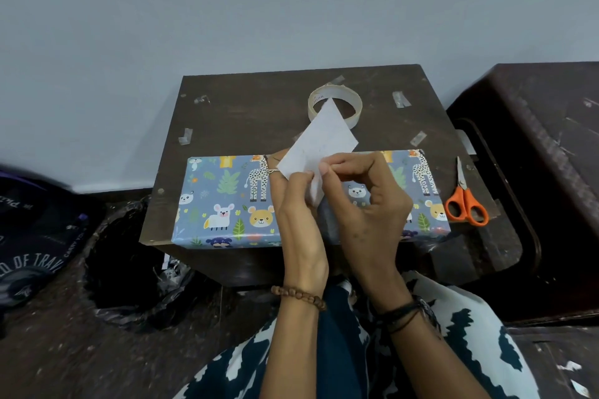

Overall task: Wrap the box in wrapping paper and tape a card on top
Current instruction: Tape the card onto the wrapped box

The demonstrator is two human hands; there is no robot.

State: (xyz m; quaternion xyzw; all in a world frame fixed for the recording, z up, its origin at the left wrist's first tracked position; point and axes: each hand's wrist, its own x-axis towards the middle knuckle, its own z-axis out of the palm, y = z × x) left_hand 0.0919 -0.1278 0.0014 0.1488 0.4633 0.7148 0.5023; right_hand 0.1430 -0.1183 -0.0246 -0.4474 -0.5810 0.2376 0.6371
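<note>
Patterned dark-blue-and-white fabric [479, 343] covers the person's lap at 6 o'clock, nearest the camera. Above it, both forearms extend toward the small dark wooden table [246, 113]. The left hand [298, 201], with a brown beaded bracelet [298, 296] at the wrist, grips the lower left edge of the white rectangular paper card [321, 139]; its fingers are curled round that edge. The right hand [363, 191], with dark cord bands [402, 314] at the wrist, pinches the card's lower right edge between thumb and forefinger. The card is tilted, one corner pointing toward 12 o'clock, and is held above the centre of the box.

The rectangular box wrapped in blue animal-print paper [227, 201] lies flat along the table's near edge, directly under the hands. The roll of clear adhesive tape [335, 106] lies flat on the table at 12 o'clock from the box, partly hidden behind the card. The orange-handled scissors [465, 201] lie at 3 o'clock, just beside the box's right end. Short clear tape strips [185, 136] are stuck on the tabletop. A black plastic-lined bin [129, 269] stands at 8 o'clock.
</note>
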